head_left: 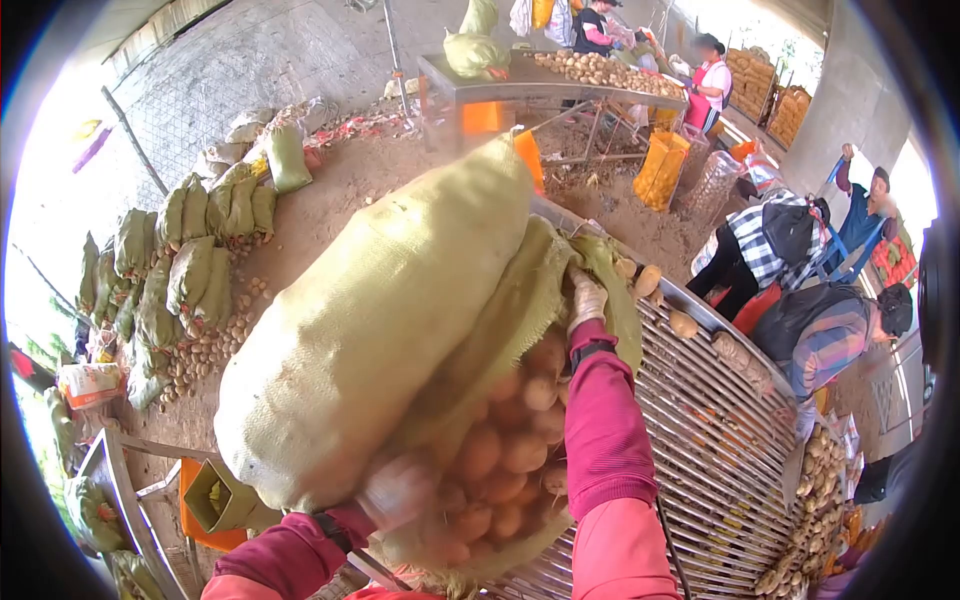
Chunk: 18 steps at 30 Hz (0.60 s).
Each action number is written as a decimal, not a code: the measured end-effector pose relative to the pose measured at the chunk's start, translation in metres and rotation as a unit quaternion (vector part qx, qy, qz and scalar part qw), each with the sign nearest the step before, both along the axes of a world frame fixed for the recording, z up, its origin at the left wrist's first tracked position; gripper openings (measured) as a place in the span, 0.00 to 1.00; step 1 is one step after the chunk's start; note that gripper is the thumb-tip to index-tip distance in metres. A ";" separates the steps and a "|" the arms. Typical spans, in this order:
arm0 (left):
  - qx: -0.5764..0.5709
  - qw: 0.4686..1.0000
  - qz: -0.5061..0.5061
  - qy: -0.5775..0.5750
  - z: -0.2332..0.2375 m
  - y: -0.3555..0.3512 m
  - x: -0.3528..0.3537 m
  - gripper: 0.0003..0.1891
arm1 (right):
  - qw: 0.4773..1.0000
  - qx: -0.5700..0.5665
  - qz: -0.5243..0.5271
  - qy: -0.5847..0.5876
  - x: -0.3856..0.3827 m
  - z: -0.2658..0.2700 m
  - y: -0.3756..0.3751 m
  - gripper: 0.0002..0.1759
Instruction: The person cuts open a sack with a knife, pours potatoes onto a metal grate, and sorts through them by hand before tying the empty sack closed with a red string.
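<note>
A large full pale green woven sack (380, 320) lies slantwise in front of me. Beside it, an open green sack (520, 310) spreads its mouth around many round brown potatoes (505, 450). My right hand (587, 297), in a light glove, is closed on the upper edge of the open sack's cloth. Low against the full sack and next to the potatoes is my left hand (400, 490); motion smears its fingers, so their grip cannot be made out. Under the sacks lies a slatted metal rack (700, 430), with a few loose potatoes (683, 324) on it.
Filled green sacks (155, 310) and scattered potatoes (200, 360) cover the ground at left. A potato-laden metal table (560, 92) stands ahead, with people behind it. An orange sack (661, 170) stands beside it. At right, a person in a plaid sleeve (832, 350) bends beside the rack.
</note>
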<state>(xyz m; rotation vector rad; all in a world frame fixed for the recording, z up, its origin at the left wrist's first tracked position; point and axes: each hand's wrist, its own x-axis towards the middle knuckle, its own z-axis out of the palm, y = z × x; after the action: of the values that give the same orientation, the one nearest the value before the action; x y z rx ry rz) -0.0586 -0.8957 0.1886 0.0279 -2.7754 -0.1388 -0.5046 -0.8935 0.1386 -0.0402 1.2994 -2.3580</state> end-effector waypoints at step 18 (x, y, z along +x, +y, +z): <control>-0.019 0.999 0.022 0.015 -0.010 0.009 0.010 0.07 | 0.935 0.237 -0.208 -0.161 0.327 0.077 0.432 0.08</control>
<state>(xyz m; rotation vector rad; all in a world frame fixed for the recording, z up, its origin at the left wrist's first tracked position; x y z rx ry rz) -0.0487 -0.8866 0.1789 0.0758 -2.7447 -0.0736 -0.1775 -0.4617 0.2154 0.8057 1.7914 -2.1636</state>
